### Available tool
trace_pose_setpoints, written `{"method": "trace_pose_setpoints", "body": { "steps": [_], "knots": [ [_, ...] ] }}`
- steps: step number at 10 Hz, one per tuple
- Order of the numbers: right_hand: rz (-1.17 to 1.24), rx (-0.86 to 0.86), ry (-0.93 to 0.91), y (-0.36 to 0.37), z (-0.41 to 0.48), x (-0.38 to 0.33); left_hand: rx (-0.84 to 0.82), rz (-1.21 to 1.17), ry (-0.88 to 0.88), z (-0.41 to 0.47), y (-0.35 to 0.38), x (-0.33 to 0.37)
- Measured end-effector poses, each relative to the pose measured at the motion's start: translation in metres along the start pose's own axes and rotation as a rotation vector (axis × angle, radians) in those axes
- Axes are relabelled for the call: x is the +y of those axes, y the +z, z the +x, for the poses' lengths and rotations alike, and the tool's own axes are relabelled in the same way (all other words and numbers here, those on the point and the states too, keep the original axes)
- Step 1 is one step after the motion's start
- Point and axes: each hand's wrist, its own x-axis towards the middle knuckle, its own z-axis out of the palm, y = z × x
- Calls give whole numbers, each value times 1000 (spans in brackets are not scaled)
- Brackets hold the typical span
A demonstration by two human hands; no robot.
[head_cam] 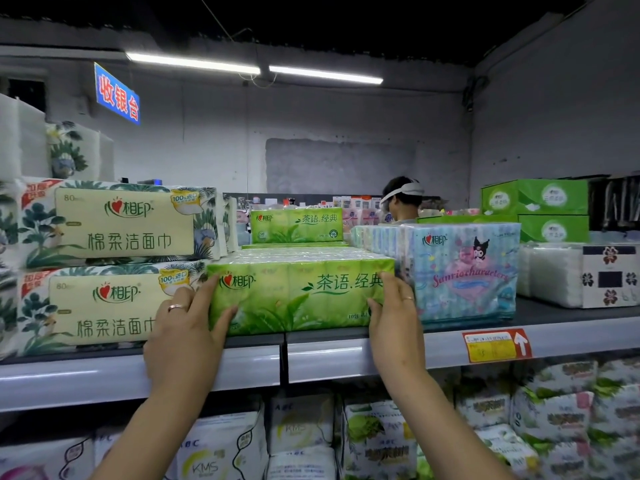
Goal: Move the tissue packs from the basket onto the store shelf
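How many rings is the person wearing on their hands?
2. One ring sits on a finger of the left hand; the other ring sits on a finger of the right hand. Both hands grip the green tissue pack; fingers behind it are hidden.

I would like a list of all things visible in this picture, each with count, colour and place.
green tissue pack: one held, green, shelf front, centre
second green pack: one, green, further back
facial towel packs: two stacked, cream with leaves, left
cartoon tissue pack: one at front, pale blue and pink, right of centre
green boxes: two stacked, green, far right
white packs: count unclear, white, right
shelf: one, grey, across the middle
price tag: one, red and yellow, shelf edge
blue sign: one, blue with red letters, upper left
left hand: on pack's left end
right hand: on pack's right end
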Motion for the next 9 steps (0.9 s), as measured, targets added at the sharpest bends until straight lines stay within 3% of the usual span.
{"method": "trace_pose_setpoints", "body": {
  "steps": [3,6,7,8,9],
  "knots": [
    [75,-61,22,-4,2,1,-24,-36,-27,-2,0,1],
    [-61,-173,27,-23,-11,-3,-183,-130,-105,-2,-16,7],
    [-10,-229,34,-38,-15,-10,-236,-272,-152,5,-31,8],
    [142,-194,42,-58,-32,-15,-153,-531,-215,-6,-54,11],
    [380,-163,165,-76,-49,-19,-126,-802,-402,-26,-76,16]
  ]
}}
